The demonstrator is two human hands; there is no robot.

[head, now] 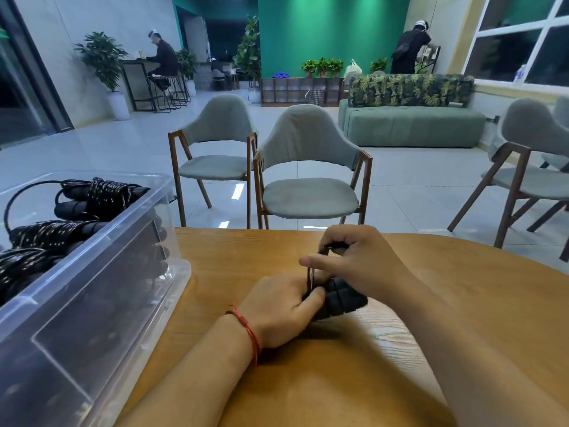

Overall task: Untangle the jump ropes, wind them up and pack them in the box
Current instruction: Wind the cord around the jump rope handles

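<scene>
While the left hand [278,306] grips the black jump-rope handles [341,298] on the wooden table [400,365], the right hand [360,257] pinches the thin black cord [309,277], apparently mid-winding; next, the wrap needs finishing before moving to the clear plastic box [92,272].

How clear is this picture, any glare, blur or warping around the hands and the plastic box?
Head view: the left hand is fairly sharp, the right hand and forearm slightly smeared; soft sheen on the table beside the jump rope; bright streaks on the floor tiles; wide-angle bending stretches the clear box at left.
</scene>
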